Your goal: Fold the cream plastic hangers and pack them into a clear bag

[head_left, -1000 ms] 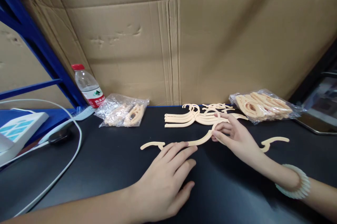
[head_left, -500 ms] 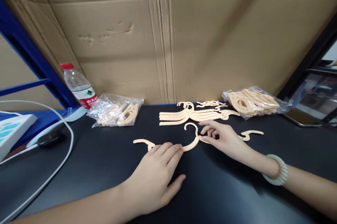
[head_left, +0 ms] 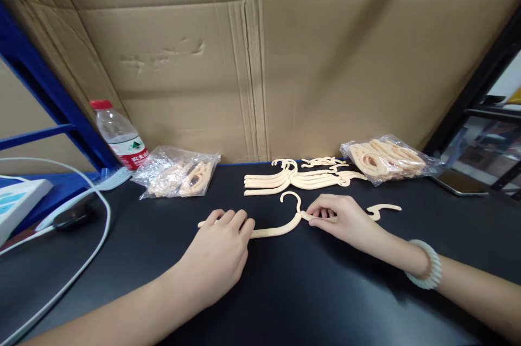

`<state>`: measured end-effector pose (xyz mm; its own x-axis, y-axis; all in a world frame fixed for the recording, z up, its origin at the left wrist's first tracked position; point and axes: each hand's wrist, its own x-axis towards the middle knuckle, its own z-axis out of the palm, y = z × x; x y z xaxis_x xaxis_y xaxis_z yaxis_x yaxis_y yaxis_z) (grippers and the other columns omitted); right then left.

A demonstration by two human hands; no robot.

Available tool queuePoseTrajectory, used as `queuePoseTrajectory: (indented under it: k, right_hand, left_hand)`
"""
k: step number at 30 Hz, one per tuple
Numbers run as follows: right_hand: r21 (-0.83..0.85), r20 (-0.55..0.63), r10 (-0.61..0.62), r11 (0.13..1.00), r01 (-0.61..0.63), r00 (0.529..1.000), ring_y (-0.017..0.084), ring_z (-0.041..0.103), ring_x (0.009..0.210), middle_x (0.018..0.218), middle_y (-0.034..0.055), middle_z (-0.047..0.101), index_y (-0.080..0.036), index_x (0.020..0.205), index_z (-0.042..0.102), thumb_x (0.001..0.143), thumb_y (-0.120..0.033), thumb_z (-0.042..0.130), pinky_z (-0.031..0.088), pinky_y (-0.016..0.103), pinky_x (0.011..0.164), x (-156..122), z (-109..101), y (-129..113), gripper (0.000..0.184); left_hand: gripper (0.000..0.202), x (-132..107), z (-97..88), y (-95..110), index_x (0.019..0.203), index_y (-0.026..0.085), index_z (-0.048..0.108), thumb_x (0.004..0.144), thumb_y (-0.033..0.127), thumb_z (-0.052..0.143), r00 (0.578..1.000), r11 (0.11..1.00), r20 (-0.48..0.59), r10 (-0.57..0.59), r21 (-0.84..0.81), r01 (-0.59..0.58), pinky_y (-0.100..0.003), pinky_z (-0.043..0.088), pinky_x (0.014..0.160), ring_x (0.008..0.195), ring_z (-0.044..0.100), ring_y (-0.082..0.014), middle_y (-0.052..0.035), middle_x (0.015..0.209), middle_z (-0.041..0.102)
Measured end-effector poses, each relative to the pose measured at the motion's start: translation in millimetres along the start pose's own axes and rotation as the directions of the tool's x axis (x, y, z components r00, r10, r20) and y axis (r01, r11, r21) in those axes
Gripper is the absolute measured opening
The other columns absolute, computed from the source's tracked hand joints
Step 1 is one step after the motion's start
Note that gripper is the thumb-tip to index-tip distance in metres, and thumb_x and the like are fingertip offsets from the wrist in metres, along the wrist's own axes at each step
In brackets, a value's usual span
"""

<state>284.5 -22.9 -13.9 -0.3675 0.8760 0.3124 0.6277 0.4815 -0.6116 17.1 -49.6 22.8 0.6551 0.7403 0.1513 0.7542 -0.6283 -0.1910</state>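
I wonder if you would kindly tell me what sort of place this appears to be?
Probably a makeshift work corner, though I cannot be sure: cream hangers lie on a black tabletop, with cardboard standing behind and a blue frame on the left.

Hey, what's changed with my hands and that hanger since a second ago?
Your left hand moved left, over the outer left end of the beige hanger. Your right hand let go of the hook and now pinches the hanger near the hook's base. The hook now shows clear of the hanger stack. The stack, bottle, left plastic bag and right plastic bag stayed put.
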Motion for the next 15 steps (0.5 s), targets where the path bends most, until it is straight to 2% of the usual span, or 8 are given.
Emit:
queuePoseTrajectory:
  k: [2,5,7,9,12,15]
  right_hand:
    - [0.007,-0.004,-0.006,1.000,0.006,1.000,0.013,0.056,0.065,0.077,0.0011,0.065,-0.020,0.083,0.069,0.080,-0.022,0.063,0.046,0.024,0.060,0.0,0.8,0.3,0.007]
    - [0.015,-0.006,-0.014,1.000,0.014,1.000,0.013,0.056,0.065,0.077,0.0011,0.066,-0.021,0.082,0.069,0.080,-0.024,0.065,0.046,0.024,0.059,-0.1,1.8,1.2,0.006]
    - [0.013,-0.003,-0.019,1.000,0.020,1.000,0.013,0.056,0.066,0.078,0.0012,0.066,-0.021,0.082,0.069,0.080,-0.025,0.065,0.046,0.024,0.060,-0.4,2.5,1.7,0.006]
    - [0.015,-0.008,-0.023,1.000,0.023,1.000,0.014,0.057,0.068,0.079,0.0011,0.066,-0.021,0.082,0.069,0.080,-0.025,0.066,0.046,0.024,0.061,-0.9,3.2,1.8,0.005]
    - [0.019,-0.012,-0.031,0.999,0.031,0.999,0.013,0.057,0.069,0.079,0.0005,0.066,-0.021,0.083,0.069,0.081,-0.024,0.067,0.045,0.024,0.062,-1.4,4.1,0.6,0.004]
    - [0.015,-0.014,-0.030,0.999,0.030,0.999,0.013,0.056,0.068,0.078,0.0000,0.065,-0.020,0.083,0.068,0.081,-0.023,0.068,0.044,0.024,0.062,-1.6,4.4,-1.7,0.004]
  left_hand:
    - [0.026,-0.9,-1.0,-1.4,0.089,0.015,0.063,0.076,0.002,0.045,1.000,0.998,0.017,-0.020,0.061,0.019,-0.042,0.041,0.074,0.076,0.060,-0.0270,-0.0100,0.085,0.061]
    - [0.031,-1.8,-1.4,-2.7,0.091,0.016,0.063,0.072,-0.002,0.047,0.998,0.994,0.041,-0.038,0.099,0.034,-0.040,0.041,0.073,0.075,0.062,-0.0261,-0.0088,0.084,0.062]
    - [0.034,-2.2,-1.5,-2.3,0.095,0.016,0.064,0.071,-0.003,0.048,0.998,0.993,0.041,-0.041,0.113,0.036,-0.042,0.042,0.075,0.078,0.063,-0.0277,-0.0098,0.085,0.064]
    - [0.039,-2.7,-2.1,1.0,0.104,0.015,0.063,0.073,-0.002,0.047,1.000,0.995,-0.004,-0.011,0.100,0.011,-0.046,0.042,0.080,0.086,0.063,-0.0310,-0.0132,0.094,0.065]
    - [0.042,-4.8,-3.0,12.2,0.120,0.016,0.057,0.081,0.006,0.046,0.987,0.990,-0.097,0.131,-0.035,-0.135,-0.049,0.040,0.091,0.104,0.058,-0.0317,-0.0145,0.117,0.062]
    - [0.043,-8.0,-0.4,24.2,0.128,0.017,0.051,0.085,0.020,0.049,0.953,0.925,-0.110,0.283,-0.230,-0.302,-0.044,0.039,0.100,0.116,0.052,-0.0296,-0.0125,0.131,0.055]
